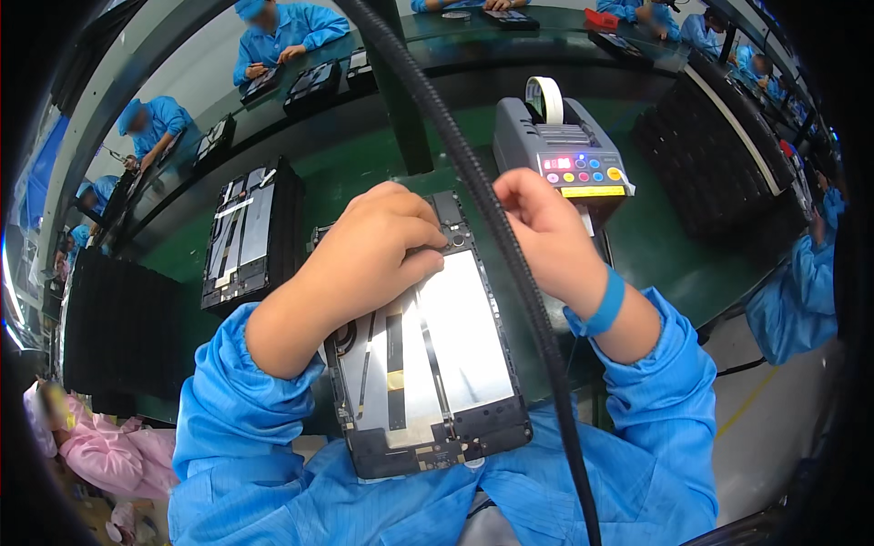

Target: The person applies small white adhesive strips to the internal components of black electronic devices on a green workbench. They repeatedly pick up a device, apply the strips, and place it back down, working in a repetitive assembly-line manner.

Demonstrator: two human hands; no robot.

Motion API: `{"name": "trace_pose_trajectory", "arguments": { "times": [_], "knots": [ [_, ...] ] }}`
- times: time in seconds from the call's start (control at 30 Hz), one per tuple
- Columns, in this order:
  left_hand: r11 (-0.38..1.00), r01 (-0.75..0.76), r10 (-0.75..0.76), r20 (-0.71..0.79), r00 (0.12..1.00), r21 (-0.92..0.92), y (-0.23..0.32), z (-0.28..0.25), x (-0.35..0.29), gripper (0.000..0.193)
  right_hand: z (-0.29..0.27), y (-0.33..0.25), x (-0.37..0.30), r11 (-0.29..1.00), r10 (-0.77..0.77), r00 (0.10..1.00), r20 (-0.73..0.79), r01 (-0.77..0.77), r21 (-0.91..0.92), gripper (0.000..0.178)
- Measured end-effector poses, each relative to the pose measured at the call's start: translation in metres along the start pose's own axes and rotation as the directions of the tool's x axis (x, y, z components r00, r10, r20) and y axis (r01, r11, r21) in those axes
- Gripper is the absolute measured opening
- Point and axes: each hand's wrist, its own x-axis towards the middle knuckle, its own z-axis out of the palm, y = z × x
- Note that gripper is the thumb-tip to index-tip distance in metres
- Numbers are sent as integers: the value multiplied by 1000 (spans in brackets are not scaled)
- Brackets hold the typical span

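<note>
An opened tablet chassis [469, 332] lies tilted in front of me, with silver panels, dark flex strips and a black frame. My left hand [387, 241] rests over its upper part, fingers bent and thumb close to the index finger; anything pinched there is too small to make out. My right hand [555, 241] is raised just right of the chassis, in front of the grey tape dispenser [555, 136]. Its fingers curl together, and what they may hold is hidden. A roll of pale tape [544, 98] stands in the dispenser. A blue wristband [607, 302] circles my right wrist.
A stack of similar tablet chassis [246, 232] stands left on the green table [350, 168]. Dark stacked trays [715, 146] rise at right, and another dark stack [118, 318] at left. A black braided cable [473, 173] crosses the view. Co-workers in blue sit beyond.
</note>
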Motion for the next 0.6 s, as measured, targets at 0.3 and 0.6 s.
{"name": "trace_pose_trajectory", "arguments": {
  "times": [0.3, 0.6],
  "knots": [
    [1000, -1, 1, -22, 1000, -9, 7, 8, 3, 32, 7, 11, 28, 885, 327, 927, 186, -369, 283, 22],
    [998, -62, 61, 72, 996, 12, -5, -4, 0, 25, 10, 12, 28, 870, 335, 920, 203, -384, 309, 28]
  ]
}}
